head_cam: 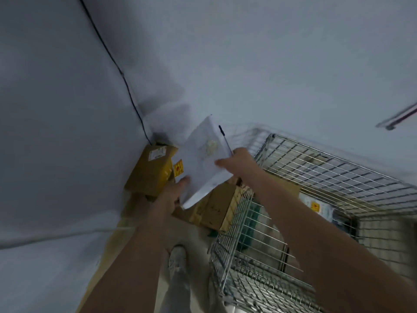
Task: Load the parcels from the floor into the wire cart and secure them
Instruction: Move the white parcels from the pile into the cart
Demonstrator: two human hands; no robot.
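Now both hands hold a flat white parcel (200,161) just left of the wire cart (316,177): right hand (237,160) pinches its edge, left hand (174,190) supports beneath, though its fingers are blurred. Such a thin grip may slip, dropping it outside the cart onto the brown boxes (149,170).

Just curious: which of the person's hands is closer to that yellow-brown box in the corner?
Left. The left hand is right beside the yellow-brown box, while the right hand is farther off toward the wire cart, holding a pen.
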